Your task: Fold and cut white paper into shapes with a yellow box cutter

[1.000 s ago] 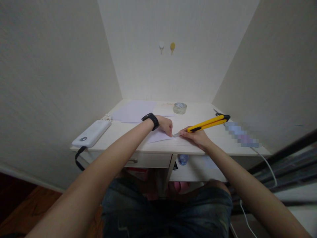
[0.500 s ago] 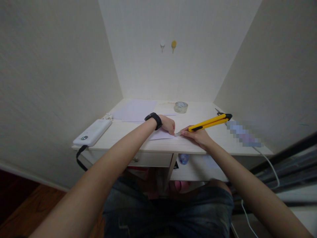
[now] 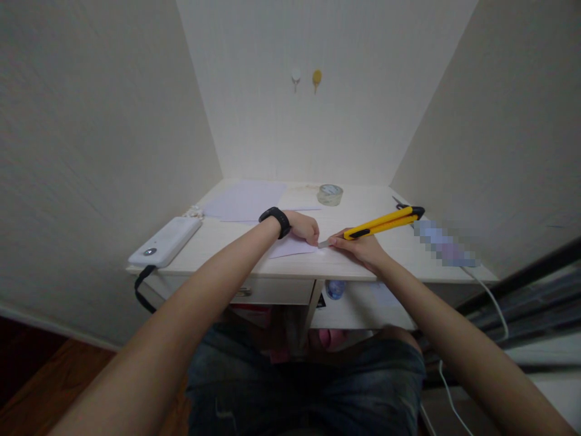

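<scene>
Knife blade meets paper right beside the fingers that pin it.

The left hand (image 3: 303, 226) presses a small sheet of paper (image 3: 290, 247) flat near the front edge of the worktop (image 3: 218, 239), grip curled shut on it; the right hand (image 3: 358, 245) has its grip closed round a yellow utility knife (image 3: 379, 223), tip touching the sheet. A slip of the blade could nick those fingertips, or the loosely pinned paper could shift and tear.
</scene>
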`<state>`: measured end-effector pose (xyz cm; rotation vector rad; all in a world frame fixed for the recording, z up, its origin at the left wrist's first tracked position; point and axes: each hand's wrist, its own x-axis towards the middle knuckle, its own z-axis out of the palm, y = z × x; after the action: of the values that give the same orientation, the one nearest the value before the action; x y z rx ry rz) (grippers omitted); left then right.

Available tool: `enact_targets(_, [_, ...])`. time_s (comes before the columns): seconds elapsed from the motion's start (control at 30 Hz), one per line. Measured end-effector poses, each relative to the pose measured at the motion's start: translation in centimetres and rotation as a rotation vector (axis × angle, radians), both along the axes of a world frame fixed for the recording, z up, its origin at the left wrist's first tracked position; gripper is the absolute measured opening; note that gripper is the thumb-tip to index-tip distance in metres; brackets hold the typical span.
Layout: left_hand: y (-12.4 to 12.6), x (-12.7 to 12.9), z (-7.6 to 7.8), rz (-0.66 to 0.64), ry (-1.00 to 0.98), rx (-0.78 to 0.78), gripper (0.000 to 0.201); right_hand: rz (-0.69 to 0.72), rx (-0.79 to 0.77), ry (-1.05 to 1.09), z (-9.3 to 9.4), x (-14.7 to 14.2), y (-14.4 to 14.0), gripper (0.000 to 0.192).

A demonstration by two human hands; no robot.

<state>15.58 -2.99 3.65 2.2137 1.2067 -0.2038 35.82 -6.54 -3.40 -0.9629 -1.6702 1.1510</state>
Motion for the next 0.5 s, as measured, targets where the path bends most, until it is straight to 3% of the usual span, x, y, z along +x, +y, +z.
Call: enact_targets(0.5, [-0.2,-0.26,-0.01,0.013,-0.104,-0.043,0.006,-0.003,0.022,-0.062,-0.6,0.46,0.63,0.035])
